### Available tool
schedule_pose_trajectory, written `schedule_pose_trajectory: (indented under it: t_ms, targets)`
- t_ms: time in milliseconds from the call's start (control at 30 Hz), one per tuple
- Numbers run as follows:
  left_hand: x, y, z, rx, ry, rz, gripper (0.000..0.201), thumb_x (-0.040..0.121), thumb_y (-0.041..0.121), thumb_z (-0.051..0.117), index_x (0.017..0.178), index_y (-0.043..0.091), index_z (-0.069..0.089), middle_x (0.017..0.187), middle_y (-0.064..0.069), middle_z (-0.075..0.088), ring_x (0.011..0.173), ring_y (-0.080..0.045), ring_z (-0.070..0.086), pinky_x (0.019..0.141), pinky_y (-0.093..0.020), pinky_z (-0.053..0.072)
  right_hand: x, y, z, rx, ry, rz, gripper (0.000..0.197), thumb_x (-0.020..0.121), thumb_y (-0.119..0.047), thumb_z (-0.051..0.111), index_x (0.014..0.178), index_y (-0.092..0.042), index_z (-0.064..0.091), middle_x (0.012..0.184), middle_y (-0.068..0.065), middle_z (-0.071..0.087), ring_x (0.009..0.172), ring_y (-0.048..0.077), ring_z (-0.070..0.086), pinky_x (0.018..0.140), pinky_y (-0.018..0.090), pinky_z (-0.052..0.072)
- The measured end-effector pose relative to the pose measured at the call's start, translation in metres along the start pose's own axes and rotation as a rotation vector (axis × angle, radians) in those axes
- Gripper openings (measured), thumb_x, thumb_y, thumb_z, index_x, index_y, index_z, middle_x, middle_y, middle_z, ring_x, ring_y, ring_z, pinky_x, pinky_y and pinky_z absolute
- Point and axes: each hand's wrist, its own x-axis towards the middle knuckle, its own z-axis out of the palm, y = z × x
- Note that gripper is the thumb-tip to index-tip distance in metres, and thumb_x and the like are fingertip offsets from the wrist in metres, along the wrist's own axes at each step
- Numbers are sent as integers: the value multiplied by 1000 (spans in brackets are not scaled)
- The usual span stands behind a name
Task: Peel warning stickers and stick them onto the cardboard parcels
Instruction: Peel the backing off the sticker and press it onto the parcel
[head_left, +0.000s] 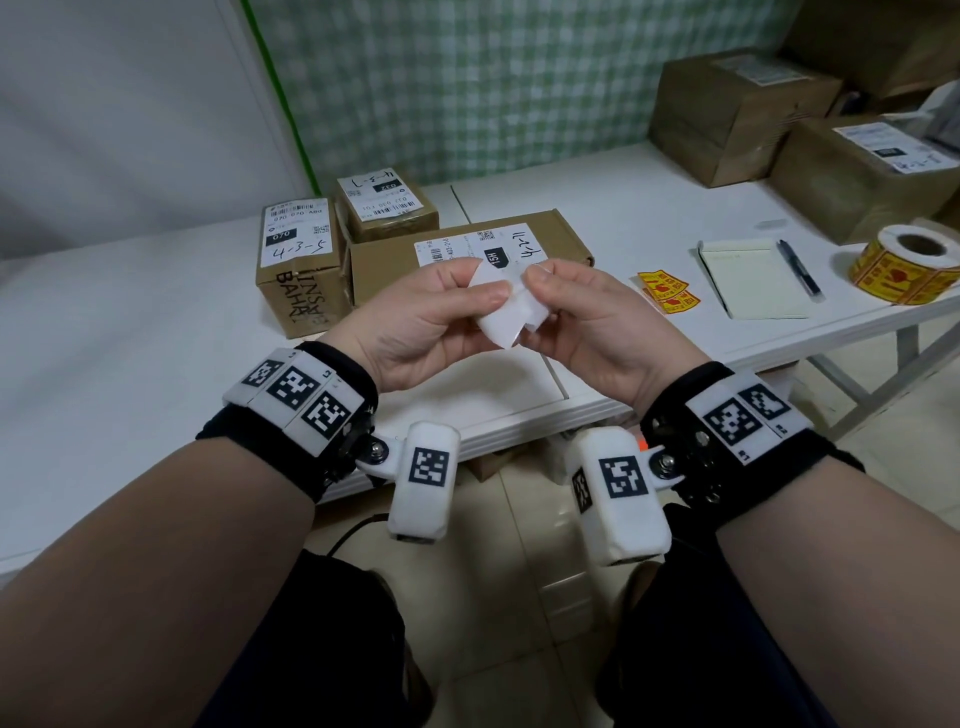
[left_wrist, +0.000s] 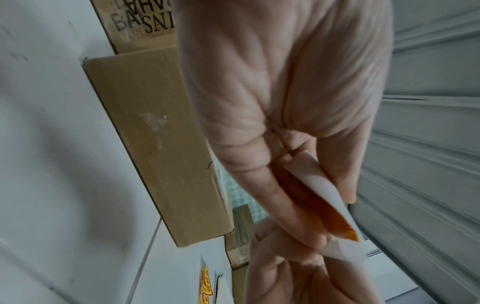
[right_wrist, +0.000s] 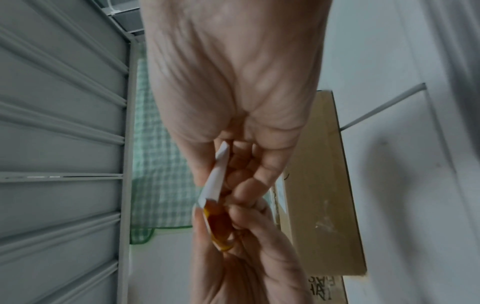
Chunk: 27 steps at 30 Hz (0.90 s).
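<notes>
A: Table (head_left: 649, 176) layout?
B: Flat parcel (head_left: 467, 244) sits dead ahead, label up, two small parcels (head_left: 298, 249) behind-left. Looks staged for sticking. Sticker roll (head_left: 909, 265) far right, spare stickers (head_left: 667, 291) beside the notepad (head_left: 748, 275).
A: Hands?
B: Both raised over the table edge. Left hand (head_left: 415, 322) and right hand (head_left: 592, 317) each pinch one sticker piece (head_left: 506, 312), white backing toward the person, yellow face away. Probably splitting a corner. Not peeled yet.

Curled white-backed sticker (head_left: 511, 306) above flat cardboard parcel (head_left: 395, 260)
</notes>
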Motion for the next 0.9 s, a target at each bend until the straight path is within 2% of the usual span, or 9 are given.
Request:
schedule_pose_trajectory:
  t_ms: [133, 267, 400, 467, 567, 667, 733, 800, 900]
  targets:
    - [0, 1, 0, 19, 53, 0, 27, 87, 1, 50, 112, -8, 55, 91, -15, 68, 77, -20, 67, 65, -26, 55, -4, -4, 1, -116, 1, -9, 12, 93, -17, 53, 86, -10, 60, 62, -4, 63, 53, 5, 58, 55, 18, 50]
    - [1, 3, 1, 76, 121, -1, 28, 89, 1, 49, 114, -10, 54, 87, -13, 65, 71, -17, 64, 59, -23, 54, -5, -12, 0, -346, -34, -25, 4, 84, -11, 64, 87, -14, 65, 66, -9, 68, 54, 5, 56, 52, 18, 43]
    - [-2, 5, 4, 123, 86, -32, 25, 87, 24, 50, 96, 4, 60, 66, -7, 66, 57, -15, 61, 55, -22, 55, -2, -14, -3, -358, -34, 0, 12, 85, -15, 65, 96, -9, 65, 75, 3, 63, 70, 23, 43, 49, 19, 43]
    - [-3, 4, 4, 119, 44, -45, 39, 80, 37, 56, 100, 4, 61, 67, -8, 66, 59, -15, 63, 57, -24, 56, -1, -17, -2, -358, -68, 15, 16, 81, -20, 64, 94, -10, 65, 71, 5, 61, 72, 25, 42, 51, 20, 43]
    - [-1, 4, 1, 82, -32, -65, 69, 57, 57, 75, 105, 9, 65, 77, -11, 68, 68, -18, 66, 62, -28, 58, -1, -21, 1, -370, -116, 13, 15, 80, -21, 60, 90, -10, 64, 70, 9, 58, 64, 20, 48, 52, 21, 42]
    - [0, 7, 1, 123, -20, -97, 89, 43, 71, 73, 103, 7, 62, 73, -9, 67, 65, -17, 65, 61, -28, 57, 0, -23, -1, -415, -59, -11, 19, 76, -19, 59, 92, -10, 64, 78, 11, 58, 69, 26, 48, 50, 22, 42]
    - [0, 9, 1, 194, 39, -94, 72, 59, 58, 76, 100, 1, 58, 71, -9, 66, 62, -16, 65, 60, -28, 57, -1, -25, 0, -463, -39, -29, 14, 76, -16, 59, 88, -10, 65, 78, 8, 59, 70, 25, 48, 49, 22, 42]
    - [1, 12, 2, 272, 73, -87, 41, 74, 29, 71, 100, 0, 58, 73, -6, 67, 63, -13, 64, 60, -25, 57, -3, -26, 2, -495, -53, -34, 7, 83, -9, 58, 82, -11, 64, 66, -2, 60, 60, 15, 50, 50, 23, 40]
    - [-1, 15, 4, 278, 17, -85, 18, 78, 11, 66, 94, 3, 63, 76, -4, 70, 72, -14, 65, 62, -24, 57, -5, -28, 6, -483, -94, -43, 15, 87, -8, 54, 75, -13, 62, 55, -8, 58, 49, 6, 48, 51, 24, 38]
